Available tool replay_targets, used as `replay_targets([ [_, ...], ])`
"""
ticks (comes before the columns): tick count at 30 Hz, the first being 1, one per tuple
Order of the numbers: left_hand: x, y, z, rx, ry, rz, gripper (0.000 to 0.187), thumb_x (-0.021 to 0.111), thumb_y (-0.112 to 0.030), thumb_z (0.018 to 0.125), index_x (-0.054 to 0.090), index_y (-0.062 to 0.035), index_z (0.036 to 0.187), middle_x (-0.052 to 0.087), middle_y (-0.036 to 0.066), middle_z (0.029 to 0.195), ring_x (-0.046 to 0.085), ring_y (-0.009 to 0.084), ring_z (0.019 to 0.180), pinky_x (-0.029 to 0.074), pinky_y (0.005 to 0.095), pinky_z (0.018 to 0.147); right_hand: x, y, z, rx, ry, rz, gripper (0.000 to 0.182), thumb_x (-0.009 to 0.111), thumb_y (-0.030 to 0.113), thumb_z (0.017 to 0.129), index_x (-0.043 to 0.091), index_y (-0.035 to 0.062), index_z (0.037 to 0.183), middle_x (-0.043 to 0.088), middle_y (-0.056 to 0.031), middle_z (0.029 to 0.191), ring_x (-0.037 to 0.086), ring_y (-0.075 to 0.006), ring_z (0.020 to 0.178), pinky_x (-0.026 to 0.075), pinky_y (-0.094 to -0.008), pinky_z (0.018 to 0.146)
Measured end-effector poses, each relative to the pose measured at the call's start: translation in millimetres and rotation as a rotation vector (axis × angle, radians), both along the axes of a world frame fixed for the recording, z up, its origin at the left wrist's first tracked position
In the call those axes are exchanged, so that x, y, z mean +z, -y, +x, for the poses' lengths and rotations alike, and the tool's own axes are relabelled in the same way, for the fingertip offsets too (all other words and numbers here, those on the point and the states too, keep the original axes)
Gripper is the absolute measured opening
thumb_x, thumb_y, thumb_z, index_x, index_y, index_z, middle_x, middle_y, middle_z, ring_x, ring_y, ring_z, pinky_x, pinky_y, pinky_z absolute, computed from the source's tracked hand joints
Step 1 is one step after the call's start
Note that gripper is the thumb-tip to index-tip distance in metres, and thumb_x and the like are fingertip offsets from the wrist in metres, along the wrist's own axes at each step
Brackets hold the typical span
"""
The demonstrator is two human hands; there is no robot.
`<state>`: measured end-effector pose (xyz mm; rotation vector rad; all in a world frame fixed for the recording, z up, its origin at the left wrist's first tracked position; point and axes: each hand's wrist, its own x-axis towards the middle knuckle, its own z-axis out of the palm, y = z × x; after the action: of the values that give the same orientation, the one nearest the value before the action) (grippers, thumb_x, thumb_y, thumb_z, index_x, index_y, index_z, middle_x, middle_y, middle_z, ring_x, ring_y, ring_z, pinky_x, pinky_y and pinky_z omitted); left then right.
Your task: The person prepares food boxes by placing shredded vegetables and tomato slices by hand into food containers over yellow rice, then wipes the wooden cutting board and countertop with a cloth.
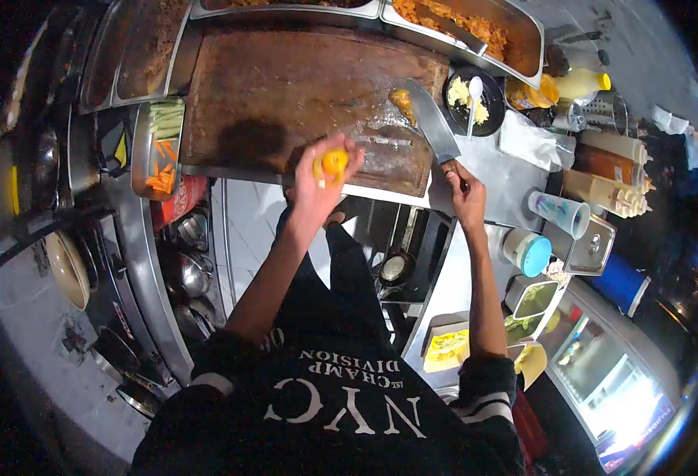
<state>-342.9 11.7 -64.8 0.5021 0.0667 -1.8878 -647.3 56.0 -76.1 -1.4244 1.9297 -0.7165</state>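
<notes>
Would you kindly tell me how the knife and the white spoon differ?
The knife looks larger, with a broad grey blade; the white spoon is smaller and slimmer. The right hand holds the knife by its handle, while the white spoon rests in the black dish, untouched. Both have handles.

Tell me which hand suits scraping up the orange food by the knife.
Probably the right hand: it grips the knife, which reaches right beside the orange food. The left hand holds yellow food farther away.
</notes>
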Motion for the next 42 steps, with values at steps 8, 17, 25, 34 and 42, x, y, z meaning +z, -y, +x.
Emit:
replay_targets([
  [8, -30, 134, -58, 0.299, -0.024, -0.121, 0.026, 0.056, -0.021, 0.093, 0.062, 0.0004, 0.105, 0.065, 0.014, 0.096, 0.062, 0.0315, 0.097, 0.049, 0.0418, 0.094, 6, -40, 63, -0.174, -0.069, 0.027, 0.042, 0.058, 0.028, 0.097, 0.062, -0.0055, 0.122, 0.059, -0.0047, 0.072, 0.052, -0.0108, 0.063, 0.046, -0.0284, 0.059],
  [17, -28, 133, -77, 0.209, 1.581, -0.689, 0.008, 0.060, -0.006, 0.089, 0.067, -0.0014, 0.091, 0.063, 0.011, 0.092, 0.062, 0.0276, 0.085, 0.048, 0.0356, 0.078, 20, -52, 113, -0.373, -0.029, 0.185, 0.042, 0.055, 0.024, 0.098, 0.057, -0.0066, 0.125, 0.067, -0.0284, 0.098, 0.068, -0.0311, 0.077, 0.051, -0.0370, 0.070],
  [25, -32, 104, -127, 0.223, 1.625, -0.877, 0.022, 0.063, -0.009, 0.086, 0.064, 0.0008, 0.105, 0.063, 0.015, 0.108, 0.055, 0.0367, 0.112, 0.044, 0.0423, 0.097, 31, -45, 130, -0.382, -0.112, 0.217, 0.041, 0.052, 0.023, 0.098, 0.057, -0.0076, 0.125, 0.064, -0.0293, 0.106, 0.067, -0.0403, 0.086, 0.052, -0.0411, 0.073],
  [34, -36, 91, -151, 0.198, 1.545, -0.777, 0.019, 0.059, -0.008, 0.090, 0.066, 0.0027, 0.104, 0.066, 0.017, 0.109, 0.055, 0.0365, 0.119, 0.044, 0.0416, 0.100, 11, -52, 154, -0.445, 0.156, 0.149, 0.045, 0.051, 0.024, 0.099, 0.050, -0.0075, 0.132, 0.062, -0.0338, 0.099, 0.066, -0.0427, 0.082, 0.051, -0.0426, 0.071],
  [42, -18, 99, -133, 0.204, 1.248, -0.509, 0.016, 0.064, -0.008, 0.090, 0.070, 0.0018, 0.101, 0.069, 0.012, 0.112, 0.055, 0.0269, 0.122, 0.038, 0.0381, 0.107, 58, -39, 154, -0.279, -0.190, 0.063, 0.041, 0.054, 0.021, 0.097, 0.053, -0.0008, 0.132, 0.067, -0.0260, 0.093, 0.066, -0.0403, 0.076, 0.052, -0.0430, 0.063],
])
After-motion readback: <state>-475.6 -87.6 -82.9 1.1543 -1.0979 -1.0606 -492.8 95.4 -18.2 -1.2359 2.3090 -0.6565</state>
